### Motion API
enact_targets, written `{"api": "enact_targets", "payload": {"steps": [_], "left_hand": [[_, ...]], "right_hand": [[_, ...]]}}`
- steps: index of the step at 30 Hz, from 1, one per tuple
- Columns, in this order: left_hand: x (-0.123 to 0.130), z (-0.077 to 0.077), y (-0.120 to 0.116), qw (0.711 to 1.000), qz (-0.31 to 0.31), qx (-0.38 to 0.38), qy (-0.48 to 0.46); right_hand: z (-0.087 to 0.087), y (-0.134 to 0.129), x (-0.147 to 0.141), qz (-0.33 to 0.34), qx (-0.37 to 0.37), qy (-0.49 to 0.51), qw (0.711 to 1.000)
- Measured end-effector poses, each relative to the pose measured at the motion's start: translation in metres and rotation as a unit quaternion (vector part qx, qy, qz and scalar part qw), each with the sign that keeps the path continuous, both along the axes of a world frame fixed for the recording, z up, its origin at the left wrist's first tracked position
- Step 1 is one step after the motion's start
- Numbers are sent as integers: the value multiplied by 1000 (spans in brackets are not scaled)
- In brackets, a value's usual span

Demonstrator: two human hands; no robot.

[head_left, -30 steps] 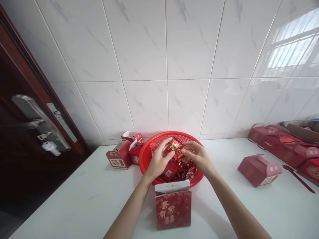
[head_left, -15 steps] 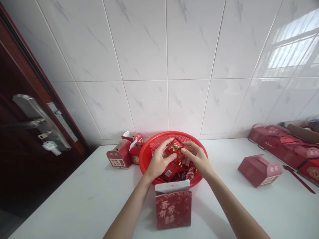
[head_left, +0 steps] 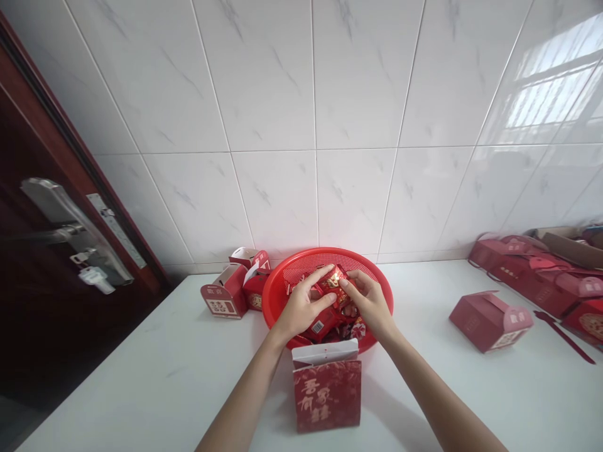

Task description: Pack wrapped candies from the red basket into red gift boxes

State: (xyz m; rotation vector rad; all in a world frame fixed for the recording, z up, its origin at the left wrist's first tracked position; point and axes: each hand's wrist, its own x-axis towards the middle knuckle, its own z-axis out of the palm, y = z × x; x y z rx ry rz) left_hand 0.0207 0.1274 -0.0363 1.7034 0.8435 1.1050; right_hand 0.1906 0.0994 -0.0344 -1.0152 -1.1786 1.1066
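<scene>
Both hands, left hand (head_left: 301,306) and right hand (head_left: 367,302), pinch one red packet (head_left: 333,280) above the basket (head_left: 377,282). A loosened grip could drop it at 6 o'clock, short of the open box (head_left: 326,384).

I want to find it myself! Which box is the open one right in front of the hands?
Start at the round red basket against the tiled wall. Just in front of it, on the near side of the white table, stands a dark red box between the person's forearms. Unlike the other boxes, it stands alone, top open, with big gold characters on its front.
</scene>
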Motion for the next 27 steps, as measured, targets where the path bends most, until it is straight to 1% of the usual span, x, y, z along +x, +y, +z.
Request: {"api": "enact_targets", "payload": {"steps": [6,9,12,16,24,27], "left_hand": [[2,0,-1,999,11,-30,-26],[5,1,-1,998,2,-44,-38],[7,1,-1,998,1,-42,-53],[8,1,0,997,15,-26,-69],[4,4,-2,1000,20,-12,0],[0,3,3,999,29,-5,13]], "right_hand": [[0,1,1,1,3,2,1000],[1,0,0,2,-7,8,1000],[4,-2,-1,3,-9,16,1000],[6,-3,-2,29,-12,26,999],[3,-3,-3,38,-16,34,999],[3,-2,0,25,-27,52,998]]}}
